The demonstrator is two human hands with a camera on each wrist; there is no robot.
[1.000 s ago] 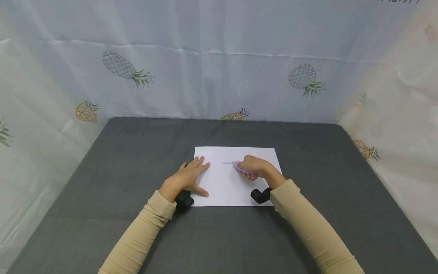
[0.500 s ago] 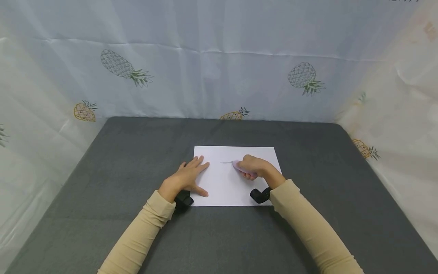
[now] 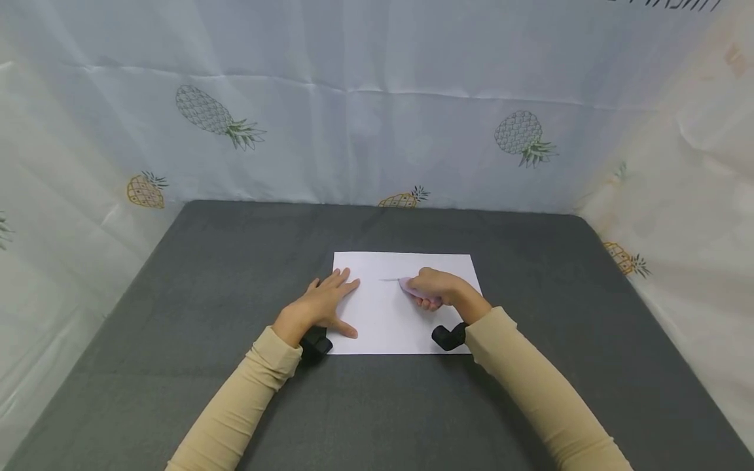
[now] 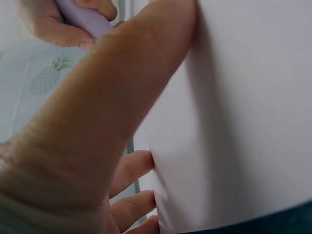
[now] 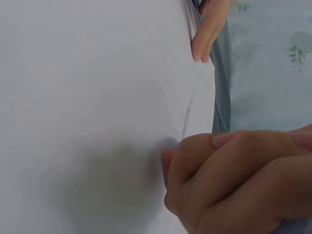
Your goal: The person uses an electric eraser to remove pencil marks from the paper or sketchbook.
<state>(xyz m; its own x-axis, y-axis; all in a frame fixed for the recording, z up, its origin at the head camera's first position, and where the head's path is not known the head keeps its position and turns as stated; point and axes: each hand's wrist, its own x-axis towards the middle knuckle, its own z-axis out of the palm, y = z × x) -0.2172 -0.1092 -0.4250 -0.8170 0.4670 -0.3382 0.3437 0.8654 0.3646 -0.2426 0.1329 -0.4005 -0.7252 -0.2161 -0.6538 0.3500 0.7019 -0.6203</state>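
Note:
A white sheet of paper (image 3: pixel 385 327) lies on the dark grey table. My left hand (image 3: pixel 323 302) rests on its left side, fingers and thumb spread apart. Over the right half, my right hand (image 3: pixel 438 286) grips a lilac-handled pointed tool (image 3: pixel 404 283), fingers curled round the handle. From the handle a thin pointed tip points left across the sheet, close over the paper; the right wrist view shows this narrow tip (image 5: pixel 187 117) beyond the knuckles. The left wrist view shows the thick lilac handle (image 4: pixel 87 19) in the right hand, partly hidden by the left thumb.
Dark grey cloth covers the table (image 3: pixel 235 261). Behind and beside it hang pale curtains (image 3: pixel 377 144) printed with pineapples. Black wrist-camera mounts (image 3: pixel 449 337) sit under both wrists, over the paper's near corners.

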